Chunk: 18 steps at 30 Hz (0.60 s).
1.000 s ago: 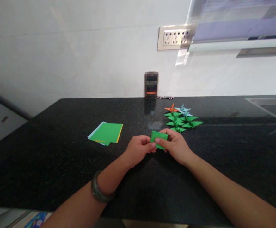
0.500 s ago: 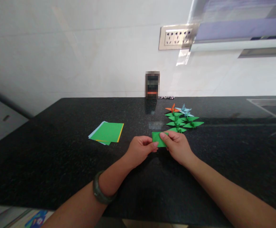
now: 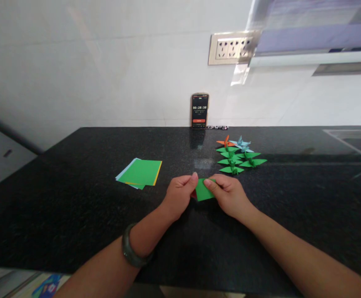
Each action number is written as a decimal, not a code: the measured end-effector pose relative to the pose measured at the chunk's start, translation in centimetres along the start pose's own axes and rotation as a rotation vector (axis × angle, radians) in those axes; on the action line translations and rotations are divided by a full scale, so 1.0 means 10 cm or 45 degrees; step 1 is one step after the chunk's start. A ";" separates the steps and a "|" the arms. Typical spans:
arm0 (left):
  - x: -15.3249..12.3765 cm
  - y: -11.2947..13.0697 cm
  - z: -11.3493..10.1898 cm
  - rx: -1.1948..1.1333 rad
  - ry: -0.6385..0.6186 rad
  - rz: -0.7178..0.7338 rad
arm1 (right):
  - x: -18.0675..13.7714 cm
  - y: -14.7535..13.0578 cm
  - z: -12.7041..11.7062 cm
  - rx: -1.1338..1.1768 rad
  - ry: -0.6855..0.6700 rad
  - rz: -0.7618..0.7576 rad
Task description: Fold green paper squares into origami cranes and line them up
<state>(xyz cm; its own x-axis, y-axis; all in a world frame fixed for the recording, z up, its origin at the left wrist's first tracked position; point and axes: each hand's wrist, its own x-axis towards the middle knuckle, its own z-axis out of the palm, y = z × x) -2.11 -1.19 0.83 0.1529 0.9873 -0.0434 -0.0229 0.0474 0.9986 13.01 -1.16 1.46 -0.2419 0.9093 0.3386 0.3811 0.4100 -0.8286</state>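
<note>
A small folded square of green paper (image 3: 204, 192) is held between my two hands above the dark counter. My left hand (image 3: 180, 193) grips its left edge, with the thumb pointing up along that side. On the right, my right hand (image 3: 228, 192) pinches the upper right part, thumb on top of the paper. The fingers beneath the paper are mostly hidden. Just beyond my right hand stand several folded paper cranes: green ones (image 3: 231, 169), an orange one (image 3: 226, 142) and light blue ones (image 3: 240, 141).
A stack of square paper sheets (image 3: 141, 172), green on top, lies to the left on the black speckled counter (image 3: 84, 207). A phone (image 3: 199, 111) showing a timer leans on the wall, a beaded strap (image 3: 218, 128) beside it. A socket panel (image 3: 232, 49) is above.
The green paper has come slightly nearer to me and tilted. My left thumb has moved from the paper's lower edge up to its upper left corner.
</note>
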 end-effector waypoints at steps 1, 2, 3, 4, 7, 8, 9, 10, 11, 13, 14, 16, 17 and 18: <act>0.00 0.00 0.00 -0.044 -0.034 -0.037 | 0.00 0.00 -0.01 0.033 0.011 0.033; 0.01 -0.01 0.00 -0.049 -0.075 -0.061 | 0.01 0.00 -0.01 0.068 0.026 0.072; 0.01 -0.01 -0.01 -0.017 -0.122 -0.069 | 0.01 0.00 -0.02 0.102 0.044 0.110; 0.01 -0.01 -0.01 0.041 -0.172 -0.061 | 0.01 0.00 -0.02 0.133 0.061 0.145; 0.01 -0.01 -0.02 0.152 -0.271 -0.025 | 0.02 0.01 -0.02 0.222 0.091 0.240; 0.01 0.00 -0.03 0.159 -0.274 -0.015 | 0.02 0.01 -0.02 0.259 0.088 0.267; 0.01 0.00 -0.03 0.166 -0.253 -0.004 | 0.02 0.01 -0.01 0.303 0.069 0.289; 0.01 0.01 -0.03 0.167 -0.221 0.001 | 0.02 0.01 0.00 0.349 0.034 0.307; 0.00 0.01 -0.03 0.165 -0.181 0.001 | 0.02 0.01 0.01 0.392 -0.006 0.319; 0.00 0.02 -0.02 0.161 -0.111 0.001 | 0.03 0.01 0.03 0.445 -0.087 0.332; 0.00 0.02 -0.02 0.165 -0.091 0.005 | 0.03 0.00 0.04 0.455 -0.114 0.338; -0.01 0.02 -0.02 0.190 -0.077 0.033 | 0.03 0.00 0.05 0.460 -0.127 0.353; -0.01 0.03 -0.02 0.210 -0.077 0.051 | 0.03 0.00 0.05 0.458 -0.123 0.366; -0.01 0.03 -0.02 0.231 -0.078 0.066 | 0.03 0.00 0.05 0.452 -0.116 0.382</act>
<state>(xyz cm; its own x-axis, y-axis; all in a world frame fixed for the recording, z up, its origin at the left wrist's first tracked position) -2.34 -1.29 1.12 0.2163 0.9763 0.0049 0.1453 -0.0372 0.9887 12.51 -0.92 1.34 -0.2509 0.9674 0.0335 0.1216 0.0659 -0.9904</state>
